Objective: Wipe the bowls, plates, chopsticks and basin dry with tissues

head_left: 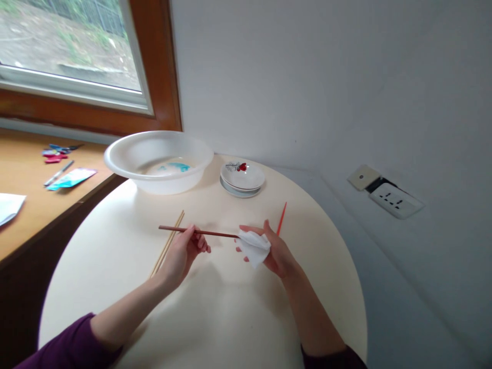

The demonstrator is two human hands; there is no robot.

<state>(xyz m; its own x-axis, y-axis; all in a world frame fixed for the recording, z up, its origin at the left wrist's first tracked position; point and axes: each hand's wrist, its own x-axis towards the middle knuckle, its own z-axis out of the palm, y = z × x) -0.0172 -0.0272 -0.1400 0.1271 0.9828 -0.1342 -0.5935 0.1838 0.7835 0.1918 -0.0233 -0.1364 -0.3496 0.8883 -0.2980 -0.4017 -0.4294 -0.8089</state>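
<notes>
A dark brown chopstick (218, 233) is held level above the table, pinched by my left hand (186, 251) near its left part. Its right end meets a white tissue (254, 248), which lies across the palm and fingers of my right hand (279, 251). The right thumb points upward, and the tissue covers some of the fingers. Under my left hand, a pair of light wooden chopsticks (169, 242) rests on the table. Behind my right hand lies an orange-red chopstick (282, 218), partly hidden by the hand.
A large white plastic basin (169, 183) stands at the back left of the round table (226, 318). Stacked white dishes (246, 180) with a red flower sit beside it. A wooden desk (34, 205) adjoins on the left, holding a blue packet (71, 179). A wall socket (395, 199) is right.
</notes>
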